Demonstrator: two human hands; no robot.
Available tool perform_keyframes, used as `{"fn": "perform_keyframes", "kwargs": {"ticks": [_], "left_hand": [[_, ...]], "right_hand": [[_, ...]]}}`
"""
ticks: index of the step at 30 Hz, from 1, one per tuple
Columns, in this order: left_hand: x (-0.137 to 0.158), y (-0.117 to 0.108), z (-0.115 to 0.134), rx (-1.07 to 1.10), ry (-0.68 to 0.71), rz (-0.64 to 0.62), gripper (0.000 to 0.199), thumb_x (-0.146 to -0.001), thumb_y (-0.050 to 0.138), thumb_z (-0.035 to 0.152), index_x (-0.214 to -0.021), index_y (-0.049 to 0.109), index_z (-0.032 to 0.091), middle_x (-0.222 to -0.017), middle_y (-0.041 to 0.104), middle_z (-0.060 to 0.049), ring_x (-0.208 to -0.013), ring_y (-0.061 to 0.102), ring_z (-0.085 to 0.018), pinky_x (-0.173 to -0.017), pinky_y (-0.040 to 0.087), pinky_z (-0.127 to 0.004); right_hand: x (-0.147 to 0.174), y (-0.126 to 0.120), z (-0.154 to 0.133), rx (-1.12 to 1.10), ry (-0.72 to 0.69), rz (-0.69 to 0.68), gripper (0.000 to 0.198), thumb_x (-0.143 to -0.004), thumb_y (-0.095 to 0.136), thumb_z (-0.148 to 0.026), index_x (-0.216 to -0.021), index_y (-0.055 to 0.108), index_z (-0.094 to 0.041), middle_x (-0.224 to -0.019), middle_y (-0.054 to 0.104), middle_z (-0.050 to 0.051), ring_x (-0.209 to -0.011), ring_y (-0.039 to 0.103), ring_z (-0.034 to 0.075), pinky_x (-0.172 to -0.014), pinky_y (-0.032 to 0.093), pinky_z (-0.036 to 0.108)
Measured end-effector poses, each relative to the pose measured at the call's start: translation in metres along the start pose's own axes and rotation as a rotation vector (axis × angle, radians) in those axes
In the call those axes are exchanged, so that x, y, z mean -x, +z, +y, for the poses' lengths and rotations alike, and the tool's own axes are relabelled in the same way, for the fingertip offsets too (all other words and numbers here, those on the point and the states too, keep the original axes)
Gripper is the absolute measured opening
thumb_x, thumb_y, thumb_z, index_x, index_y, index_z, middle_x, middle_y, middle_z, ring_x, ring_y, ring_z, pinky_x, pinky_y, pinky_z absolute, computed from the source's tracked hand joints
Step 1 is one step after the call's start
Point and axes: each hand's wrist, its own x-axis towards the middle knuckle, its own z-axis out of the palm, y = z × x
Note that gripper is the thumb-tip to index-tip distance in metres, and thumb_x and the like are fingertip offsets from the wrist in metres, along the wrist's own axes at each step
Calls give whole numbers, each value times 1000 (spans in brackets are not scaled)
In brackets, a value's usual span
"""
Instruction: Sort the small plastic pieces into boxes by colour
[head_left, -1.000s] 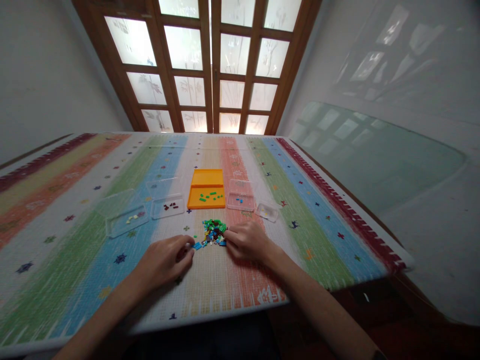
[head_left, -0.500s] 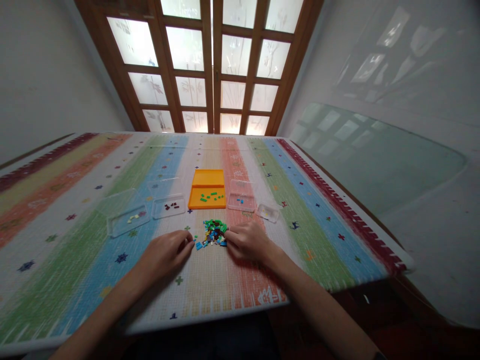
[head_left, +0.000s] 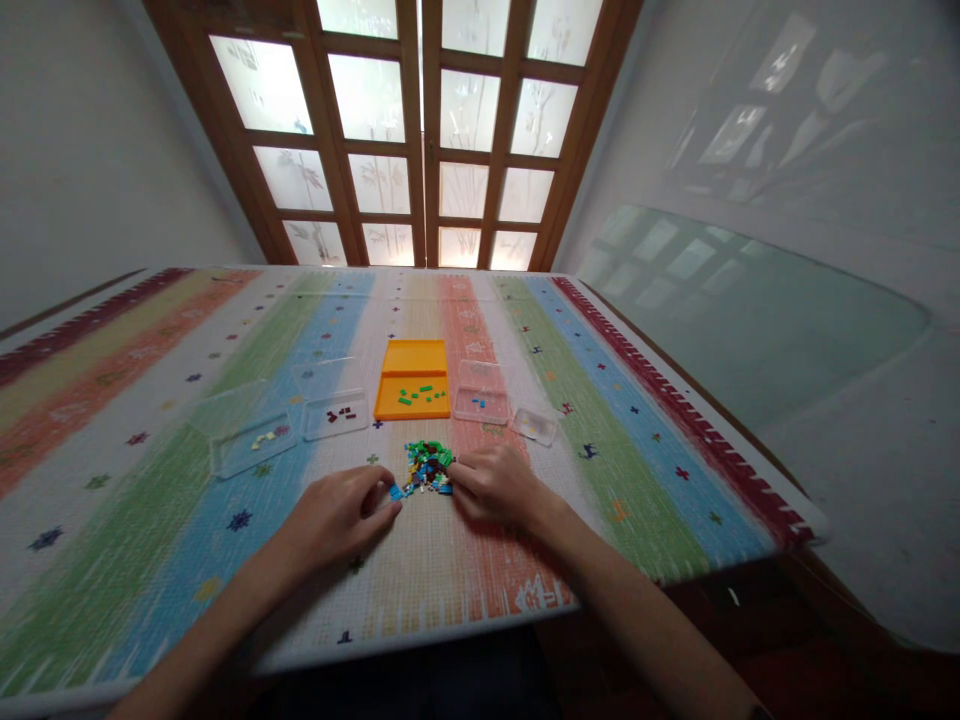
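Bracketing flat blue plastic brick with parted fingers of left hand | covering edge of multicoloured plastic-brick pile with curled right hand, grip unclear | beyond: open orange plastic case between clear plastic boxes

The small bricks look like hard, smooth plastic. The orange case is of opaque plastic, rather smooth; the boxes are of clear, shiny plastic. The tablecloth appears woven and matt. The door joins brown wood with frosted glass.
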Motion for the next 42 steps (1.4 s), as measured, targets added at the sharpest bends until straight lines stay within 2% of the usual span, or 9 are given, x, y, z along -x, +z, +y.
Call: {"fn": "perform_keyframes", "kwargs": {"ticks": [12,24,31,42], "left_hand": [[2,3,1,17,2,18,31,-92,48,40,-102,69,18,-79,71,-6,-67,62,-20,-65,41,-30],[4,6,7,-105,-12,15,21,-91,48,30,-93,64,18,-78,70,-5,-69,62,-21,-66,39,-30],[3,10,9,-134,-27,13,16,-90,49,29,-92,60,18,-74,67,-4,-63,60,-18,-63,38,-29],[6,15,0,-116,64,76,19,-93,45,31,-94,59,19,-74,68,-4,-63,62,-19,-64,43,-29]], "right_hand": [[0,1,-1,0,1,1,15,-88,54,-18,-77,62,-18,-66,65,2,-52,46,13,-54,18,33],[0,0,0,-23,8,-32,14,-89,54,-18,-78,63,-18,-67,65,2,-53,47,13,-54,19,32],[0,0,0,-18,19,-55,13,-89,55,-18,-81,65,-18,-68,65,2,-54,47,13,-55,20,31],[0,0,-1,-18,4,-5,13,-88,55,-17,-78,62,-18,-67,64,2,-53,48,13,-54,19,32]]}}
